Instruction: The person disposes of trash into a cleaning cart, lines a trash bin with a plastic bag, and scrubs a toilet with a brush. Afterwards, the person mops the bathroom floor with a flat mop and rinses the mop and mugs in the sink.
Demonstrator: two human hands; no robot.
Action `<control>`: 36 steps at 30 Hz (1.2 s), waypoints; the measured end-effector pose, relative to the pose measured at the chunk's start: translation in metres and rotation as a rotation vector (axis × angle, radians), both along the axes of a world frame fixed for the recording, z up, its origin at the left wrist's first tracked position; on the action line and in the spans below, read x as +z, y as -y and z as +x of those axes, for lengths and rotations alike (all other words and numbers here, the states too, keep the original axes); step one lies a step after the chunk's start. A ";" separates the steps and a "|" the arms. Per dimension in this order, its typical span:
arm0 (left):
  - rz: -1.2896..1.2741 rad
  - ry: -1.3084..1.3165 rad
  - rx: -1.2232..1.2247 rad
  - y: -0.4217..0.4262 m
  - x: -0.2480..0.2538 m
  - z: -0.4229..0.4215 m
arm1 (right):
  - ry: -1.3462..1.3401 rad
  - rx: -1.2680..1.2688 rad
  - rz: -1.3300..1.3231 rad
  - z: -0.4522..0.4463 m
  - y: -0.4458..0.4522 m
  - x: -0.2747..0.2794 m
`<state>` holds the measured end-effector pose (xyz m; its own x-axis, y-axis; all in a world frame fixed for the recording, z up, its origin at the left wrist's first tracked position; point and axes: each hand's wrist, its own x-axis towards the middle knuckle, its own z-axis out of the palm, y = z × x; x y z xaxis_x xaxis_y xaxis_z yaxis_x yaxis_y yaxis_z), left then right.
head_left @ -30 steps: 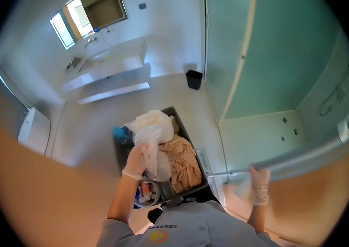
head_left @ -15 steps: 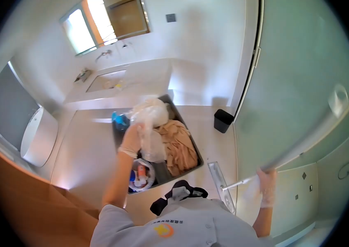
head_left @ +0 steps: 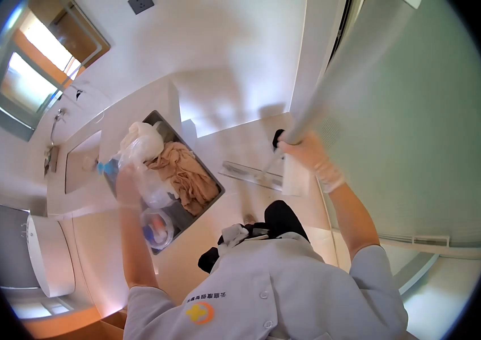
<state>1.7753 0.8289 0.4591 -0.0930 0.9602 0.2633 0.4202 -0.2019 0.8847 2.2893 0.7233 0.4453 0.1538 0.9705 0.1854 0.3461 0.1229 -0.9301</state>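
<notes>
My left hand (head_left: 130,181), blurred and in a thin see-through glove, is closed at the middle of a grey caddy (head_left: 219,194). Plastic bags cover the exact spot it grips. Inside lie a white plastic bag (head_left: 144,141), a crumpled tan cloth (head_left: 181,173), a blue-topped bottle (head_left: 108,167) and a clear tub (head_left: 158,229) with bottles in it. My right hand (head_left: 308,152), also gloved, wraps around the thick grey handle (head_left: 342,73) of a flat mop. The mop's long flat head (head_left: 251,174) is low, near the floor, ahead of my legs.
A counter with a sink (head_left: 84,158) and wall tap (head_left: 56,122) lies to the left, under a mirror (head_left: 47,62). A white round tub-like fixture (head_left: 50,255) is at lower left. On the right stands a frosted glass panel (head_left: 422,130). A black bin (head_left: 278,139) is partly hidden.
My view has turned right. The mop has swung across in front of me, its handle now rising upward, with my right hand. The caddy has shifted along with my left hand, against the counter's outline.
</notes>
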 end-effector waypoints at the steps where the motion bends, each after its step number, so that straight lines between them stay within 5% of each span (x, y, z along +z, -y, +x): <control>1: 0.019 -0.046 0.010 -0.006 -0.004 0.000 | 0.000 0.048 0.056 -0.001 0.001 0.006; 3: 0.080 -0.291 0.034 -0.019 -0.013 -0.006 | 0.011 0.080 0.098 -0.020 -0.048 -0.007; 7: 0.027 -0.255 0.122 -0.038 -0.044 -0.043 | 0.288 0.189 0.074 -0.034 -0.121 -0.018; 12: 0.062 -0.778 0.279 -0.021 -0.049 -0.060 | 0.038 0.257 -0.095 0.014 -0.197 -0.018; 15: -0.022 -0.212 0.320 -0.003 -0.041 -0.050 | -0.009 0.228 -0.181 0.055 -0.233 -0.040; 18: 0.009 -0.882 0.339 0.007 -0.042 -0.053 | -0.037 0.234 -0.206 0.092 -0.271 -0.083; 21: 0.007 -0.887 0.398 0.010 -0.040 -0.043 | -0.031 0.268 -0.180 0.115 -0.312 -0.143; 24: -0.110 -0.306 0.513 0.008 -0.031 -0.013 | -0.058 0.294 -0.191 0.143 -0.343 -0.164; 27: -0.043 -0.374 0.644 0.006 -0.043 -0.006 | -0.061 0.273 -0.276 0.179 -0.373 -0.158; 29: -0.122 -1.176 0.685 0.005 -0.029 0.016 | 0.008 0.253 -0.320 0.196 -0.377 -0.164; 32: -0.206 -1.498 0.607 -0.002 -0.014 0.041 | -0.008 0.080 -0.501 0.226 -0.374 -0.182; 36: -0.387 -1.304 0.725 -0.005 -0.008 0.055 | 0.353 -0.091 -0.949 0.273 -0.339 -0.219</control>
